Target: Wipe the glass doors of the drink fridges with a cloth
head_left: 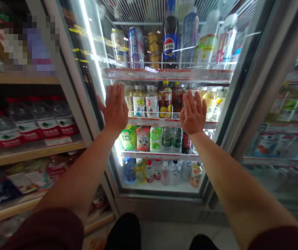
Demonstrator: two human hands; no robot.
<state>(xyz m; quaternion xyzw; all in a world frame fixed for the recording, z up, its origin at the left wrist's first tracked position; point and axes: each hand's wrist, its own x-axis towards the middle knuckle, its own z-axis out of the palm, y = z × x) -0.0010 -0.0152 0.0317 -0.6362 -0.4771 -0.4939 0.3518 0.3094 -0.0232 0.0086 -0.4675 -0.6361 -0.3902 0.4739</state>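
Both arms reach forward toward a lit drinks fridge (161,199). My left hand (115,108) is raised with the palm turned away and the fingers stretched, slightly blurred. It covers part of the second shelf's left side. My right hand (193,113) is held likewise at the right of that shelf, fingers spread and nothing in them. Between the hands stand white-labelled bottles (152,102) and a yellow-capped dark tea bottle (165,99). Reflections streak the fridge's glass front; whether my palms touch it I cannot tell.
A Pepsi bottle (170,38) and several cans (136,45) fill the top shelf. Lower down are a green carton (128,137) and small bottles (149,172). Wooden shelving (67,147) with red-capped bottles (44,114) flanks the left; another drinks cooler (281,161) is at right.
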